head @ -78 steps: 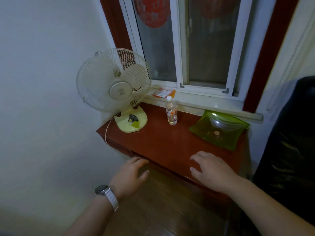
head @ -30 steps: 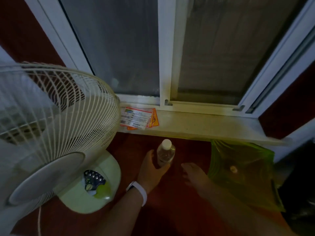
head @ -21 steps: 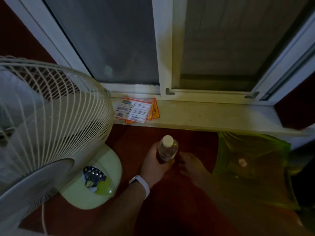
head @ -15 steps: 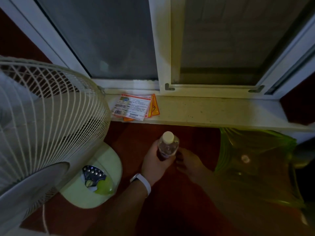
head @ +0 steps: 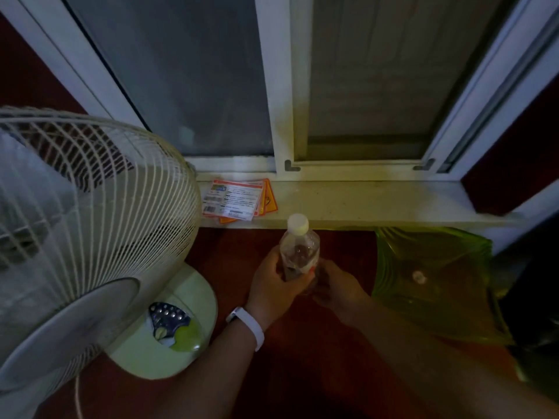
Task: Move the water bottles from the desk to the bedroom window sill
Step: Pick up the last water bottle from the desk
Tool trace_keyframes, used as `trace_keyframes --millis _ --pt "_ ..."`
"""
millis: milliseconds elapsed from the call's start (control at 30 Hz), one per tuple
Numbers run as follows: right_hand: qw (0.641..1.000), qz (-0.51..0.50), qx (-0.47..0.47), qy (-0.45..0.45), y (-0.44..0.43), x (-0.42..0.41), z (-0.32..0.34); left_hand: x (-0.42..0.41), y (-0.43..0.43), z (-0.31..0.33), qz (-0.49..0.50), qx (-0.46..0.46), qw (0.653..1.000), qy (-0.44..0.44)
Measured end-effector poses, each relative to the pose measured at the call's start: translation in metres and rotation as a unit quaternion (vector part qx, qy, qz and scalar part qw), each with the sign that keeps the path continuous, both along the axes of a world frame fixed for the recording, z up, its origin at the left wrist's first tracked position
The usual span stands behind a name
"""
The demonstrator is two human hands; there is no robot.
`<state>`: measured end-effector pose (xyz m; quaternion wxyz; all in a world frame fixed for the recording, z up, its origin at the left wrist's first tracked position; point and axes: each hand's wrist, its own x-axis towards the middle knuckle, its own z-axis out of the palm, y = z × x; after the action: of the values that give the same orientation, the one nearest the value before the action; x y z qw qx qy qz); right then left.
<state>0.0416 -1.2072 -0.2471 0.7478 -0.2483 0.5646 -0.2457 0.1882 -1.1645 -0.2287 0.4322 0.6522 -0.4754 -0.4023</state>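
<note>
Red desk (head: 236,247): one fan (head: 90,207), one green dish (head: 453,313), one water bottle (head: 299,246) gripped by left hand (head: 272,282) and right hand (head: 338,287).

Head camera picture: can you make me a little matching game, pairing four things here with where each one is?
Things
1. water bottle
2. fan
3. green dish
4. printed cards

Places
A. lying on the window sill
B. standing on the desk, at the left
C. gripped by the left hand and the right hand
D. resting on the desk, at the right

Pairs: 1-C, 2-B, 3-D, 4-A
</note>
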Motion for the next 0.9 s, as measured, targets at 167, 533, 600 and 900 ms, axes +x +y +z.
trace_keyframes --millis 167,533,600,900 --pt "0.998 -0.029 -0.049 -0.024 0.026 -0.013 0.028 -0.007 0.013 0.027 -0.021 -0.034 0.999 0.022" --pt "0.989 -0.093 -0.110 -0.044 0.085 -0.066 0.081 -0.053 0.042 0.085 -0.108 -0.069 0.988 0.085" --pt "0.986 -0.111 -0.120 -0.041 0.095 -0.080 0.088 -0.068 0.049 0.093 -0.118 -0.077 0.986 0.095" --pt "0.972 -0.198 -0.126 -0.030 0.188 -0.191 0.112 -0.183 0.110 0.107 -0.236 -0.056 0.963 0.113"
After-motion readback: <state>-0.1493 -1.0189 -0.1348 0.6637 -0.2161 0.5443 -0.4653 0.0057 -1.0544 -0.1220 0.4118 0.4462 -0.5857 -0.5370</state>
